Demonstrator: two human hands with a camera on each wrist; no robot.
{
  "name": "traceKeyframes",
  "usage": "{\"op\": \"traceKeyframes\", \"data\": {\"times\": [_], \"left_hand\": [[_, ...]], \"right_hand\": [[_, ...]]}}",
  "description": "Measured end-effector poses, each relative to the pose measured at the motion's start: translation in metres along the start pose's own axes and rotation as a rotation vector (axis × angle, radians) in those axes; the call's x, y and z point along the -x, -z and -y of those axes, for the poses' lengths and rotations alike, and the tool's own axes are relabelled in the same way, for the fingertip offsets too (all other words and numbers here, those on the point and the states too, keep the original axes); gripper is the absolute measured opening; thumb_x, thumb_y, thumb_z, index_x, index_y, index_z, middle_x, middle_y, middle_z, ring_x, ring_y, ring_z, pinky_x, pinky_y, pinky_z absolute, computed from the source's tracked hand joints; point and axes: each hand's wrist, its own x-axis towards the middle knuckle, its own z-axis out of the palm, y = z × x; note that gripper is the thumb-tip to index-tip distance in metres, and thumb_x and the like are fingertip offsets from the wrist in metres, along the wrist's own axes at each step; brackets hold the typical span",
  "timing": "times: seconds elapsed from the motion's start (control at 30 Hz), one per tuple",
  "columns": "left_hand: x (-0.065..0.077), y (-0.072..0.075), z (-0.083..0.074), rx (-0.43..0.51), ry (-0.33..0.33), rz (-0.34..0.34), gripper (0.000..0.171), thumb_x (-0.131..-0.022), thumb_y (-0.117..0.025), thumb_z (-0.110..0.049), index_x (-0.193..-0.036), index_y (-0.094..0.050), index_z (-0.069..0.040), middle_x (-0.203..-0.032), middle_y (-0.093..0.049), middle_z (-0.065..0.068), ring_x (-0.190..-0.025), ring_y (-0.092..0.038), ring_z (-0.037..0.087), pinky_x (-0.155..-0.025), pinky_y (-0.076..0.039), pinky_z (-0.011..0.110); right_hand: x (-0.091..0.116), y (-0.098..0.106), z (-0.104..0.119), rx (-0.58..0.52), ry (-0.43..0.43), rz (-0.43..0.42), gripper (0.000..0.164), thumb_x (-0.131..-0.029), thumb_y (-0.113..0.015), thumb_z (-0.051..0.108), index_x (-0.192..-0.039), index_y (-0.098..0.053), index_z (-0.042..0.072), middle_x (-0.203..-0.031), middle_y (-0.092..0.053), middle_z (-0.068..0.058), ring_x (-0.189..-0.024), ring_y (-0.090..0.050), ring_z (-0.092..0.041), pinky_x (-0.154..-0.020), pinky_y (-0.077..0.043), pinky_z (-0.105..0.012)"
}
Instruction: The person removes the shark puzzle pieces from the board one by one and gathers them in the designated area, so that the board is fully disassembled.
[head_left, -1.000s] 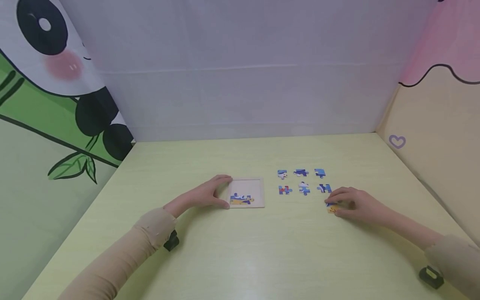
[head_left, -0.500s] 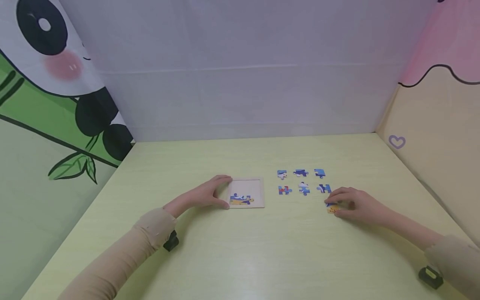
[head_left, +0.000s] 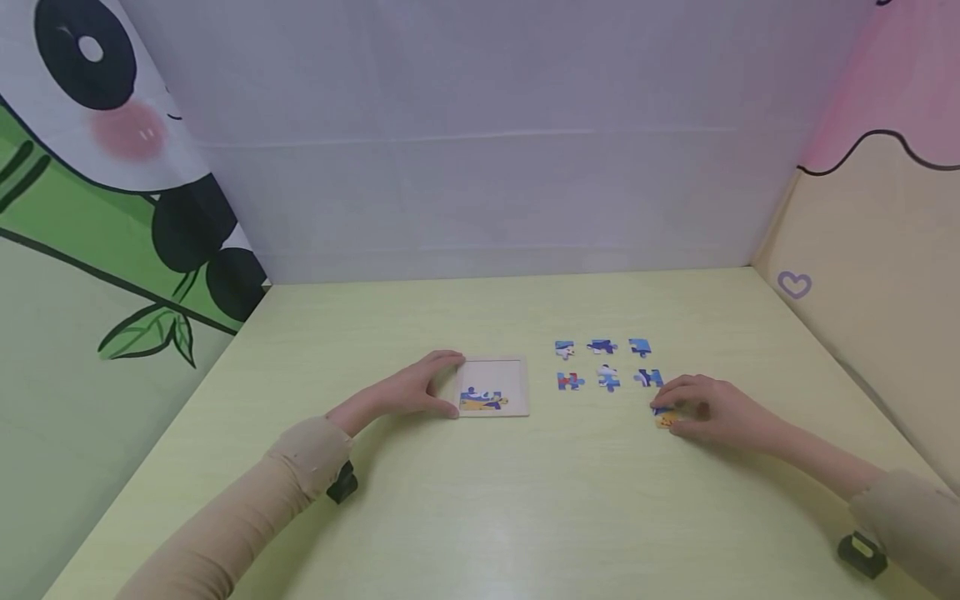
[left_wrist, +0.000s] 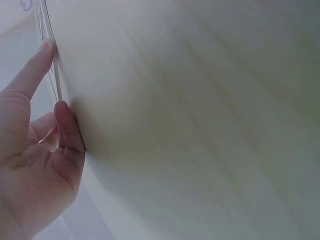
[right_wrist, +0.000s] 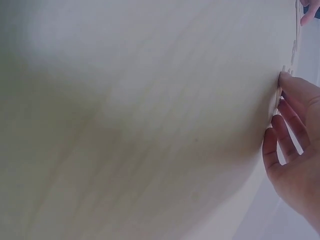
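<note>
In the head view, my left hand (head_left: 408, 385) holds a square puzzle tray (head_left: 525, 387) by its left side, thumb at the near corner and fingertips at the far one. A few joined jigsaw pieces (head_left: 480, 399) in blue and yellow lie in the tray's lower left part. Over to the right, my right hand (head_left: 723, 412) pinches a yellow and blue jigsaw piece (head_left: 666, 420) on the table, partly covered by the fingers. In the left wrist view the thumb (left_wrist: 37, 72) touches the tray's edge. The right wrist view has the right hand's fingers (right_wrist: 284, 137) low against the tabletop.
Several loose jigsaw pieces lie in two rows between the hands, among them a red and blue piece (head_left: 570, 381) and a light blue corner piece (head_left: 640, 346). The pale wooden table (head_left: 480, 508) meets a plain curtain (head_left: 480, 200) at the back and printed cloth on both sides.
</note>
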Motion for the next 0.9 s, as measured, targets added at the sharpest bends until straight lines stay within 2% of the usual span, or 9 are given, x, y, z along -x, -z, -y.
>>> {"op": "traceKeyframes", "data": {"times": [0.27,0.4,0.5,0.6,0.9], "left_hand": [[0.001,0.001,-0.001,0.003,0.001,-0.002,0.092,-0.080,-0.082,-0.034,-0.154,-0.032,-0.013,-0.162,-0.026,0.010,-0.081,-0.049,0.014,-0.076,-0.043,0.025],[0.000,0.000,-0.001,0.001,0.004,-0.001,0.092,-0.080,-0.082,-0.034,-0.155,-0.032,-0.013,-0.162,-0.026,0.009,-0.082,-0.049,0.014,-0.076,-0.043,0.026],[0.001,0.000,-0.001,0.002,0.008,0.000,0.092,-0.081,-0.082,-0.035,-0.155,-0.032,-0.014,-0.163,-0.025,0.009,-0.083,-0.049,0.014,-0.077,-0.042,0.026],[0.002,0.001,-0.001,0.005,0.001,0.000,0.092,-0.081,-0.082,-0.034,-0.155,-0.032,-0.013,-0.162,-0.026,0.009,-0.083,-0.048,0.015,-0.077,-0.042,0.025],[0.003,0.002,-0.002,-0.003,-0.024,0.002,0.092,-0.082,-0.081,-0.033,-0.155,-0.030,-0.009,-0.162,-0.024,0.011,-0.080,-0.048,0.014,-0.074,-0.041,0.023]], "right_hand": [[-0.003,0.001,0.001,0.000,-0.033,0.008,0.035,-0.080,-0.082,0.027,-0.114,-0.072,0.029,-0.119,-0.070,0.007,-0.112,-0.062,-0.023,-0.093,-0.052,-0.037],[-0.008,0.002,0.005,-0.015,-0.051,0.003,0.040,-0.080,-0.082,0.031,-0.118,-0.071,0.025,-0.118,-0.070,0.006,-0.105,-0.062,-0.019,-0.087,-0.052,-0.032],[-0.016,0.003,0.011,-0.027,-0.049,0.003,0.043,-0.080,-0.082,0.030,-0.121,-0.070,0.022,-0.119,-0.069,0.004,-0.101,-0.060,-0.016,-0.083,-0.052,-0.027],[-0.025,0.002,0.019,-0.046,-0.043,0.009,0.044,-0.081,-0.081,0.028,-0.123,-0.069,0.021,-0.121,-0.068,0.003,-0.101,-0.059,-0.016,-0.082,-0.053,-0.027],[-0.057,-0.014,0.043,-0.143,0.001,-0.006,0.046,-0.085,-0.078,0.028,-0.128,-0.066,0.017,-0.127,-0.067,0.000,-0.105,-0.062,-0.021,-0.087,-0.052,-0.036]]}}
